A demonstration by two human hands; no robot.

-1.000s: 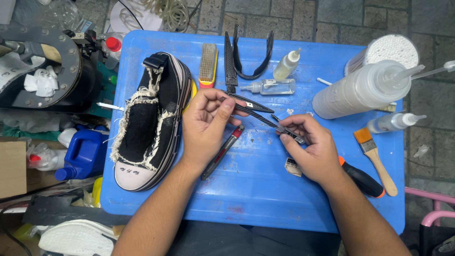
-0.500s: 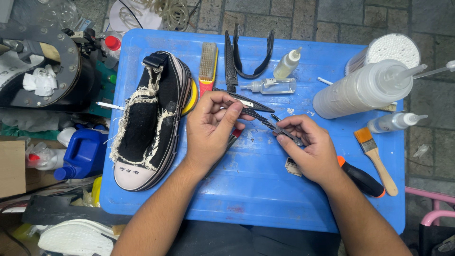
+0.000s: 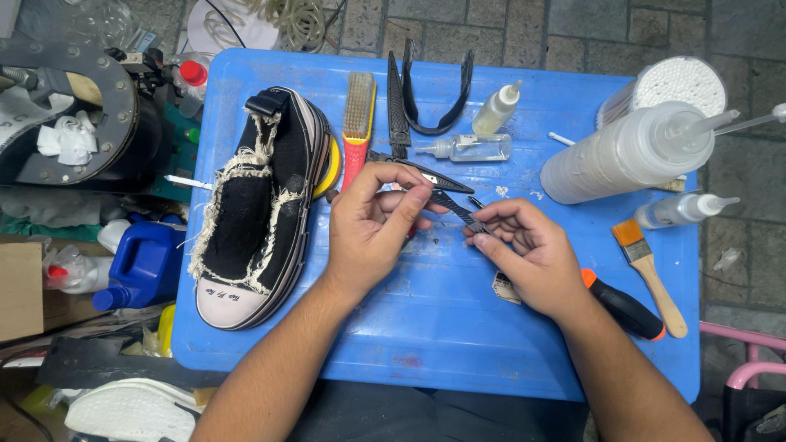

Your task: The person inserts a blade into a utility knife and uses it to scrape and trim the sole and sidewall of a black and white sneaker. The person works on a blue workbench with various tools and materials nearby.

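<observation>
left hand: i see my left hand (image 3: 372, 233) over the middle of the blue table (image 3: 442, 336). its grip is pinching one end of a thin dark strip (image 3: 452, 209), thumb and fingers pressed on it.
right hand: my right hand (image 3: 532, 258) is just beside the left one. its grip is pinching the other end of the same strip, fingers curled in.
strip: it is black and bumpy, held a bit above the table between both hands, tilted down to the right.
shoe: a black shoe (image 3: 258, 213) with frayed white edges lies on the left part of the table, toe near me, close to my left wrist.
brush with red handle: a small brush (image 3: 358, 123) lies just right of the shoe, pointing away from me.
black curved pieces: two long dark pieces (image 3: 426, 94) lie at the far side of the table, past my hands.
small bottles: one small bottle (image 3: 497, 108) stands tilted and one clear bottle (image 3: 467, 147) lies on its side, near the curved pieces.
big bottle: a big white squeeze bottle (image 3: 626, 155) lies on the right side, tip pointing right.
paint brush: a paint brush (image 3: 651, 274) with orange hairs lies near the right edge.
black tool: a black tool with an orange ring (image 3: 622, 307) pokes out from under my right wrist.
blue jug: a blue jug (image 3: 143, 262) sits off the table on the left.
</observation>
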